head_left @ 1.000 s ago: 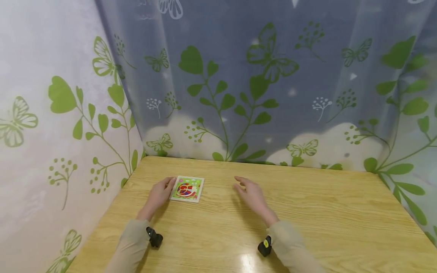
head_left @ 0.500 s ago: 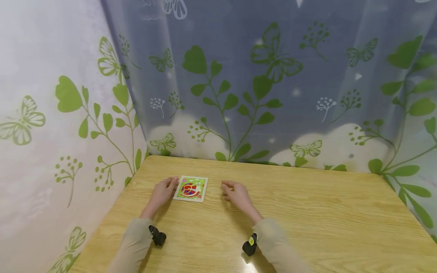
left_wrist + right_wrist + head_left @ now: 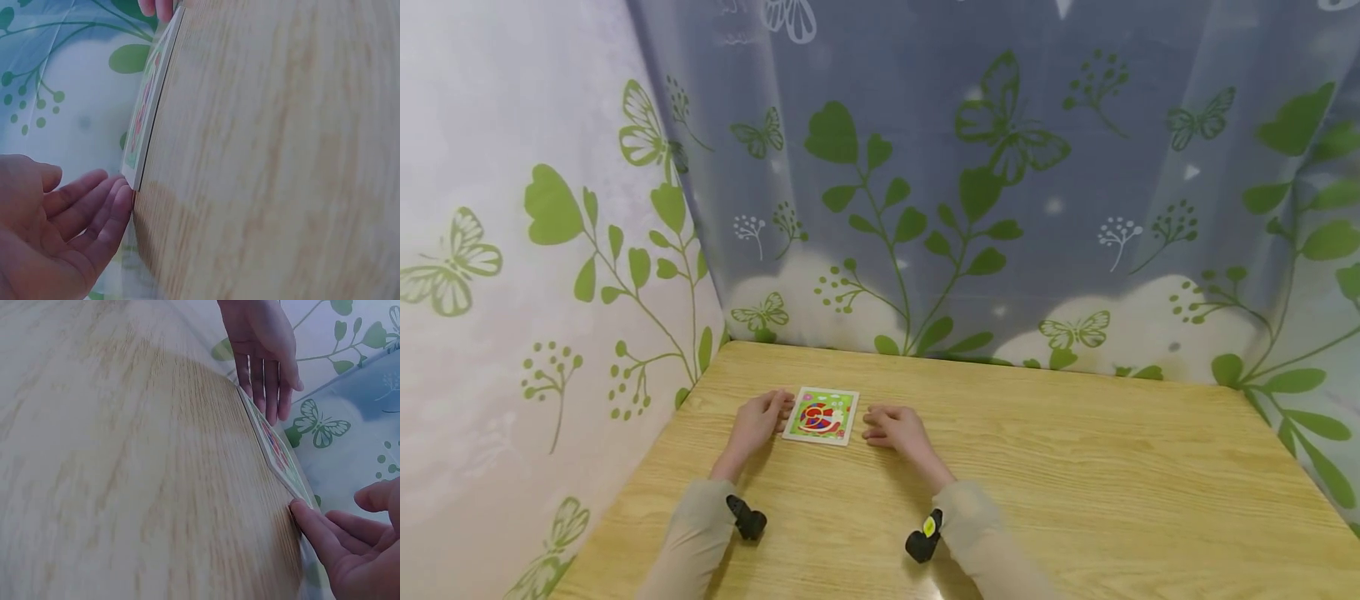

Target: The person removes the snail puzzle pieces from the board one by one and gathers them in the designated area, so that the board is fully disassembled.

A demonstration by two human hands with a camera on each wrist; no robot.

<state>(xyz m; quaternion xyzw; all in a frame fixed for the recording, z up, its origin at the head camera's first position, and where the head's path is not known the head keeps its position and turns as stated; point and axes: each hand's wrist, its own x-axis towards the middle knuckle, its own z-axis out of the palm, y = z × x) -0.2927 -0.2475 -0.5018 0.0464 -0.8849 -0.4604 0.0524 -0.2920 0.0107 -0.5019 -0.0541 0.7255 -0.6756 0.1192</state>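
Observation:
A square board puzzle (image 3: 821,416) with a red and blue snail on a green ground lies flat on the wooden table. My left hand (image 3: 757,423) is at its left edge; in the left wrist view the extended fingertips (image 3: 124,187) meet the board's corner. My right hand (image 3: 901,432) is on the other side, fingers stretched toward the right edge. The head view shows a slim gap there, while in the right wrist view a fingertip (image 3: 300,506) seems to reach the edge, so contact is unclear. Neither thumb grips the board.
The light wooden table (image 3: 1075,475) extends widely to the right and front. A curtain (image 3: 880,208) with green leaves and butterflies stands along its back edge, and a pale patterned sheet (image 3: 490,333) closes the left side. Each wrist carries a small black camera (image 3: 748,521).
My right hand has moved left across the table, up close to the puzzle's right side. The left hand stays by the left edge. The whole head view has shifted slightly.

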